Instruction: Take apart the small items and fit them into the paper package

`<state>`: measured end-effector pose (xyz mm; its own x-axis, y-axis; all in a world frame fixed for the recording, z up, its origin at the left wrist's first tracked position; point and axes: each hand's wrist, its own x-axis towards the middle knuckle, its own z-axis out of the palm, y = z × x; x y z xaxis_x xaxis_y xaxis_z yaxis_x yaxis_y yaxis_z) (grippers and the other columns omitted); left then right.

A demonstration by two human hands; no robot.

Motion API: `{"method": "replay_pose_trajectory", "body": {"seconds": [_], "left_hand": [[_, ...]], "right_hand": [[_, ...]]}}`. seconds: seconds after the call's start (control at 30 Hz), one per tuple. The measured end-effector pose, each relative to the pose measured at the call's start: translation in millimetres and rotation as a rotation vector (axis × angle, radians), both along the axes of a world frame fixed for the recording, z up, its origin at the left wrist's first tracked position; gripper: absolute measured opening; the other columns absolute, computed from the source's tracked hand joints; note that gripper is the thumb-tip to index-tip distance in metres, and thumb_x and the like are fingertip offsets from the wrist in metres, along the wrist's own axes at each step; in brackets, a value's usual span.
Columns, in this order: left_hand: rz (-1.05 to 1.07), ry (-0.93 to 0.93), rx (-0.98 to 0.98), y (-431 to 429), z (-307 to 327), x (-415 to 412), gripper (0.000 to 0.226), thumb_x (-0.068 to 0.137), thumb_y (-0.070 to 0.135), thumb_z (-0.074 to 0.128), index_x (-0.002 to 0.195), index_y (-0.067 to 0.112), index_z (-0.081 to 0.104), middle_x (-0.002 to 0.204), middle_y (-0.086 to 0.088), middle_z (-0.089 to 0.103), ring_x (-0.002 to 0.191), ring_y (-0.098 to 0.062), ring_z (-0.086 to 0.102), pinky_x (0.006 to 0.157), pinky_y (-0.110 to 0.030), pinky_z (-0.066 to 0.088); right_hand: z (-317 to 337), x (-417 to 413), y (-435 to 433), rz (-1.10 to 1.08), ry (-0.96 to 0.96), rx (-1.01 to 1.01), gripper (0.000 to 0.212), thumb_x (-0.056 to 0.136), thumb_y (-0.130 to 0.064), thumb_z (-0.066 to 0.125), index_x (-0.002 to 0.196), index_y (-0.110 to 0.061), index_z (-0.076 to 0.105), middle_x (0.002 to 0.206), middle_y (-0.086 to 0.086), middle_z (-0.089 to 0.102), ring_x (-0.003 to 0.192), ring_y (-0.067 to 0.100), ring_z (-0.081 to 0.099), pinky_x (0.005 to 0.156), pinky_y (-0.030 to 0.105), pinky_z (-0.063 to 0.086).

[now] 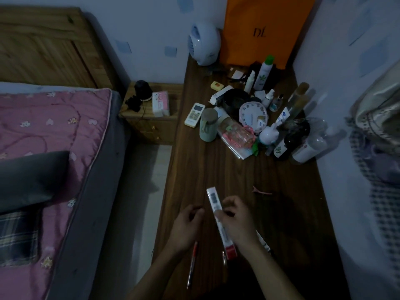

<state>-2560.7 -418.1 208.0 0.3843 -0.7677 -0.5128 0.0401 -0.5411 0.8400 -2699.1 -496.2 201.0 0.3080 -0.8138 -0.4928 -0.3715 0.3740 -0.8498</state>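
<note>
Fingers of the right hand [234, 217] are curled and pinched on a long white package [218, 219] with a barcode near its far end and a red near end; the package is held slanted above the dark wooden table [216, 169], and what it holds cannot be made out. Just left of those fingers, the left hand [188, 221] is seen with its fingers loosely curled; whether anything small is pinched there cannot be told in the dim light. Beneath the left wrist a red pen [192, 265] is laid on the table, and a second pen-like item by the package's red end is partly covered. Beyond the fingertips and to their right, a pink hair clip [260, 190] is lying. Well beyond the fingers, containers are crowded together: a green cup with a lid [208, 124], a clear pink-tinted bottle [236, 133] laid on its side, a tall spray can with a green cap [264, 72] and a dark bottle [290, 139]; their contents are hidden. An orange paper bag [266, 29] is cut off by the top edge.
</note>
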Motion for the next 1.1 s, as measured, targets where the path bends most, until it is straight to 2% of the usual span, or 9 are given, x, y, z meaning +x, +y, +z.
{"method": "replay_pose_trajectory", "body": {"seconds": [0.1, 0.2, 0.37, 0.53, 0.63, 0.77, 0.9, 0.97, 1.1], "left_hand": [[-0.02, 0.111, -0.034, 8, 16, -9, 0.022, 0.099, 0.03, 0.05, 0.099, 0.019, 0.07, 0.095, -0.005, 0.075, 0.087, -0.019, 0.072, 0.068, -0.023, 0.057], [-0.019, 0.145, -0.054, 22, 26, -18, 0.026, 0.1, 0.023, 0.047, 0.097, 0.008, 0.068, 0.093, -0.014, 0.073, 0.087, -0.028, 0.071, 0.069, -0.026, 0.058], [0.02, 0.071, -0.051, 44, 35, -28, 0.026, 0.101, 0.03, 0.043, 0.091, 0.017, 0.064, 0.075, -0.001, 0.069, 0.068, -0.015, 0.067, 0.06, -0.019, 0.056], [-0.171, 0.032, -0.096, 53, 47, -37, 0.028, 0.102, 0.031, 0.044, 0.097, 0.012, 0.065, 0.07, -0.005, 0.063, 0.058, -0.018, 0.059, 0.055, -0.033, 0.049], [-0.289, 0.038, -0.064, 61, 58, -43, 0.028, 0.102, 0.033, 0.043, 0.105, 0.015, 0.065, 0.067, -0.002, 0.06, 0.051, -0.008, 0.053, 0.048, -0.025, 0.044], [-0.436, -0.256, -0.033, 67, 69, -42, 0.029, 0.097, 0.04, 0.05, 0.099, 0.016, 0.065, 0.066, -0.001, 0.061, 0.05, -0.004, 0.05, 0.048, -0.029, 0.041], [-0.629, -0.634, -0.03, 72, 81, -40, 0.036, 0.08, 0.057, 0.058, 0.094, 0.023, 0.06, 0.083, 0.004, 0.069, 0.062, -0.002, 0.055, 0.054, -0.021, 0.04], [-0.735, -0.767, 0.025, 72, 87, -39, 0.033, 0.081, 0.056, 0.057, 0.102, 0.031, 0.058, 0.094, 0.007, 0.07, 0.076, -0.006, 0.064, 0.061, -0.019, 0.045], [-0.882, -0.842, 0.145, 64, 102, -34, 0.032, 0.093, 0.035, 0.055, 0.124, 0.031, 0.053, 0.116, 0.006, 0.066, 0.1, -0.01, 0.065, 0.087, -0.029, 0.055]], "right_hand": [[14, -6, 33, 0.077, -0.015, 0.011, 0.019, 0.085, -0.036, 0.075, 0.087, -0.042, 0.058, 0.094, -0.015, 0.076, 0.08, 0.002, 0.074, 0.067, 0.027, 0.058], [22, -16, 53, 0.18, 0.028, -0.046, 0.019, 0.089, -0.026, 0.07, 0.086, -0.043, 0.063, 0.092, -0.015, 0.075, 0.083, -0.004, 0.07, 0.068, 0.023, 0.057], [24, -35, 68, 0.317, 0.209, -0.376, 0.024, 0.094, -0.028, 0.062, 0.106, -0.048, 0.066, 0.108, -0.029, 0.053, 0.104, -0.011, 0.054, 0.08, 0.016, 0.055], [36, -41, 72, 0.369, 0.138, -0.51, 0.036, 0.094, -0.045, 0.047, 0.13, -0.051, 0.051, 0.108, -0.031, 0.046, 0.104, -0.004, 0.055, 0.081, 0.021, 0.055], [40, -44, 76, 0.344, 0.136, -0.478, 0.041, 0.092, -0.056, 0.045, 0.132, -0.05, 0.051, 0.113, -0.03, 0.049, 0.107, -0.004, 0.056, 0.085, 0.023, 0.055], [44, -52, 87, 0.202, 0.01, -0.402, 0.028, 0.095, -0.031, 0.063, 0.111, -0.054, 0.063, 0.117, -0.04, 0.059, 0.116, -0.015, 0.053, 0.089, 0.01, 0.049], [42, -54, 97, -0.032, -0.033, -0.135, 0.026, 0.091, -0.023, 0.07, 0.094, -0.049, 0.07, 0.105, -0.029, 0.068, 0.101, -0.002, 0.065, 0.087, 0.032, 0.06], [42, -54, 101, -0.154, -0.066, 0.005, 0.028, 0.09, -0.019, 0.07, 0.087, -0.047, 0.071, 0.101, -0.015, 0.071, 0.098, 0.009, 0.068, 0.08, 0.036, 0.062], [44, -55, 110, -0.306, -0.11, 0.156, 0.019, 0.091, -0.014, 0.068, 0.085, -0.032, 0.074, 0.099, -0.002, 0.071, 0.092, 0.017, 0.069, 0.068, 0.028, 0.054]]}}
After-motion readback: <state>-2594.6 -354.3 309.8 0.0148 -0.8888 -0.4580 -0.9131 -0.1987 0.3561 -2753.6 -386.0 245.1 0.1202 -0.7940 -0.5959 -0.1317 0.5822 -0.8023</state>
